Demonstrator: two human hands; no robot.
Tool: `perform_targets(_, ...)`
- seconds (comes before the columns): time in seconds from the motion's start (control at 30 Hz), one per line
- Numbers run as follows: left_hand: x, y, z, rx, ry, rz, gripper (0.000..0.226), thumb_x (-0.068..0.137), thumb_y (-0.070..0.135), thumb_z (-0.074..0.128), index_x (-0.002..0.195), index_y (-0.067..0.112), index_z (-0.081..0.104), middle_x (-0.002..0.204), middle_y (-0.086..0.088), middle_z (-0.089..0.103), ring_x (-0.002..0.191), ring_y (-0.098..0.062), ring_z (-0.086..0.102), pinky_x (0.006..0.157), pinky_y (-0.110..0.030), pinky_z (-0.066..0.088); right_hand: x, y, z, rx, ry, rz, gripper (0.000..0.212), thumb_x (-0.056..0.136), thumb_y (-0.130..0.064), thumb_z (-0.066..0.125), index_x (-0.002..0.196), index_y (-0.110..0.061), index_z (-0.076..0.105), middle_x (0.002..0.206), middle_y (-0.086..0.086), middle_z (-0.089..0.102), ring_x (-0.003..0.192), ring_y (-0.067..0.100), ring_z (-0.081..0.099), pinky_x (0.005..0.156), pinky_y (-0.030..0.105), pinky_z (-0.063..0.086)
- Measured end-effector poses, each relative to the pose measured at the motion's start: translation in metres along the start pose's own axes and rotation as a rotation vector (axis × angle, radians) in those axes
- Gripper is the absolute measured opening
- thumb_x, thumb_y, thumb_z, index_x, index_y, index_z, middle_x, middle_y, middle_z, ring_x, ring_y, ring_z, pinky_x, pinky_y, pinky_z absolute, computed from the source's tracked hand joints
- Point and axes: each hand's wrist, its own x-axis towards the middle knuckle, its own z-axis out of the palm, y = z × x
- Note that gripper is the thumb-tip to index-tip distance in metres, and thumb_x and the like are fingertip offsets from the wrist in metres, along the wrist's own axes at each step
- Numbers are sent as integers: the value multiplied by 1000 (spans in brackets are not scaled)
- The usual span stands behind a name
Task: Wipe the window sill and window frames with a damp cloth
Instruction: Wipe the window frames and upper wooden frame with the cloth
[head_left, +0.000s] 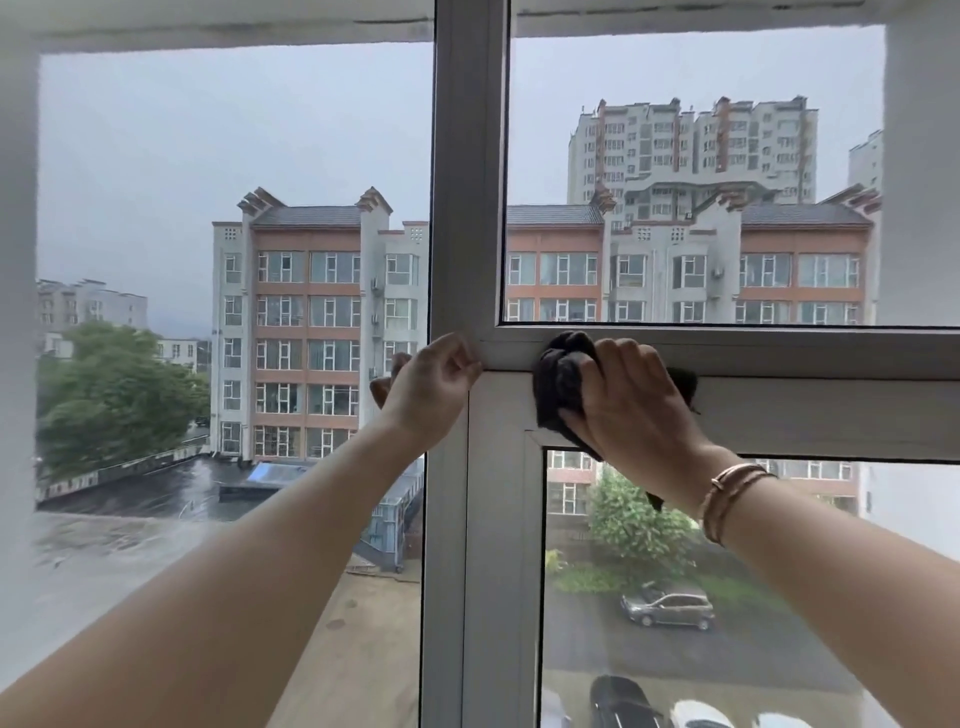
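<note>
Cloth (558, 387), dark and bunched, sits under the right hand (631, 402), which presses it flat against the white window frame (470, 208) just where the crossbar (805, 358) meets the upright post. The fingers curl over the wad and hold it tight; a loose end of it hangs below the wrist, beside two thin bracelets (730, 493). The left hand (434, 382) is just beside, on the far side of the post, its fingers hooked round the post's edge at the same height, gripping the frame as a steadying hold; it carries no cloth.

What matters for the next stroke is direction. The crossbar runs long and level, away from the cloth hand toward that hand's own outer side, and almost all of its length lies that way, bare and well apart from the fingers. The post runs up and down right next to the thumb side of the cloth. So the right hand is the nearer one, indeed the only one placed to wipe, and a sideways sweep along the bar looks like the natural move, with the post reachable by turning the stroke upward or downward.

The sill is not in view, so how clean it is cannot be told. Through the glass show apartment blocks (311, 322), trees and parked cars (667, 608) below.
</note>
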Motion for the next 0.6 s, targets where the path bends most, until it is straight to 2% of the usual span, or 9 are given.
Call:
perform_targets(0.07,0,-4,3,-19,-21,-2,25,91,32,57,69,40,48,61,8,54,75,-27,52,70,-52,45,10,-26,2,61,27,22,53,86,-47,44,113,-2,45,100,15,52,88,31,46,81,41,37)
perform_targets(0.13,0,-2,2,-9,-42,21,25,92,28,55,72,42,49,70,-7,59,75,-35,55,73,-57,48,20,-46,6,86,46,31,58,84,-51,43,115,-2,42,101,15,53,90,30,44,83,39,34)
perform_targets(0.17,2,-3,3,2,-44,27,26,92,26,55,73,42,49,75,-12,61,78,-38,56,73,-56,48,22,-50,8,79,51,28,60,84,-52,42,116,-2,41,102,15,53,91,30,43,83,39,33)
perform_targets(0.23,4,-5,1,10,-44,26,22,92,30,55,73,40,49,78,-13,62,80,-37,55,73,-55,48,25,-49,9,36,60,-24,66,86,-55,40,121,1,42,105,15,53,93,30,45,85,39,34)
perform_targets(0.3,2,-3,3,-9,-45,17,16,89,40,54,75,35,49,81,-13,62,86,-35,56,79,-56,49,18,-31,8,-20,57,-133,69,88,-56,36,126,1,43,108,16,53,95,31,48,86,40,36)
perform_targets(0.37,0,0,2,-17,-43,9,19,91,36,54,76,28,49,83,-16,62,90,-37,55,79,-54,49,8,-5,5,-77,28,-218,70,90,-57,34,127,2,43,108,15,53,93,30,50,86,39,39)
perform_targets(0.43,-1,3,2,-4,-37,-7,21,94,30,54,76,21,48,84,-20,60,80,-35,52,69,-47,47,-7,30,2,-145,-18,-248,70,90,-57,37,126,4,42,106,16,53,91,31,50,84,39,39)
perform_targets(0.5,-2,6,2,23,-38,-29,23,95,28,53,75,19,46,78,-17,54,70,-26,44,59,-38,37,-26,65,1,-218,-71,-249,73,89,-56,42,127,7,40,107,19,52,92,33,48,84,41,37)
perform_targets(0.6,-3,8,3,59,-40,-54,27,96,29,50,72,21,42,73,-9,45,67,-22,37,53,-32,27,-44,89,3,-263,-147,-187,77,87,-55,48,128,9,38,109,22,52,93,35,48,84,43,37)
